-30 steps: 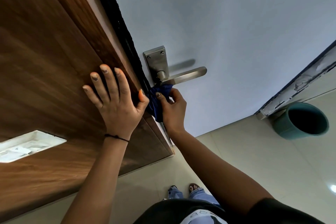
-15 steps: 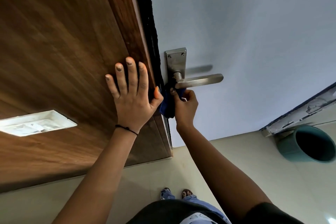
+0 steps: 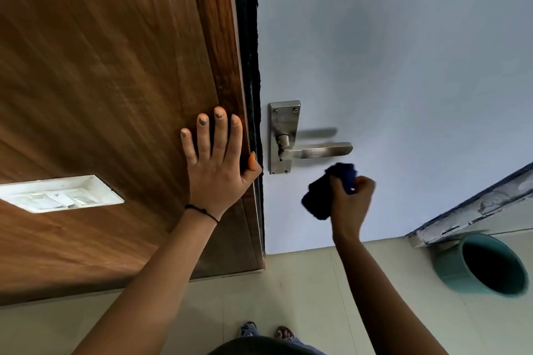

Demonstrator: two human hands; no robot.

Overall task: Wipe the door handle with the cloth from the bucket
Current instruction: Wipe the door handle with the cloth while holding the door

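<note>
A steel lever door handle (image 3: 317, 150) on its backplate (image 3: 283, 124) is mounted on the pale blue door. My right hand (image 3: 350, 202) is closed around a bunched dark blue cloth (image 3: 326, 190), held just below the lever and apart from it. My left hand (image 3: 217, 164) lies flat with fingers spread on the brown wooden panel (image 3: 101, 95), its thumb at the black door edge. A teal bucket (image 3: 484, 264) stands on the floor at the lower right, its inside dark.
A white switch plate (image 3: 57, 194) is set in the wooden panel at left. A worn door frame strip (image 3: 476, 210) runs above the bucket. Beige floor tiles (image 3: 288, 297) lie below, and my feet (image 3: 268, 331) stand near the bottom centre.
My right hand has drawn the cloth away from the handle's base, down and to the right. The view has swung, so the door and handle sit further right. My left hand stays pressed on the wood.
</note>
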